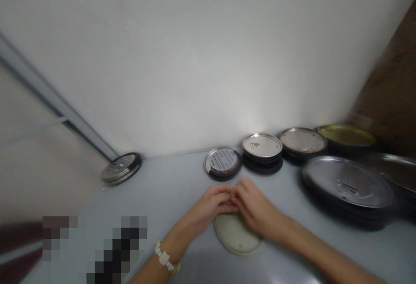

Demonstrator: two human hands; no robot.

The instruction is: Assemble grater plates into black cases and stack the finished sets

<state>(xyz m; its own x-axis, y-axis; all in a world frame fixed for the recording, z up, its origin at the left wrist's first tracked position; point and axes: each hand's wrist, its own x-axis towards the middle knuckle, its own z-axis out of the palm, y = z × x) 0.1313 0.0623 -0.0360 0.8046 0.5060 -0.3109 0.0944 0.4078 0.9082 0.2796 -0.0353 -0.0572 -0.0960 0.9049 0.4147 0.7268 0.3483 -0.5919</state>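
Observation:
My left hand [208, 209] and my right hand [255, 208] meet fingertip to fingertip just above a pale round disc [235, 235] that lies flat on the grey table [169, 184]. Both hands have their fingers curled and pressed together at the far edge of the disc. Whether they pinch the disc's rim or some small thing is hidden by the fingers. A white bead bracelet [166, 258] is on my left wrist.
Behind the hands lie a perforated metal lid [222, 161], a stack of small round lids [262, 146], further lids [303, 140] and a yellow one [346, 134]. A large oval lid [347, 183] sits at right. Another perforated lid [121, 168] lies at left, near the wall.

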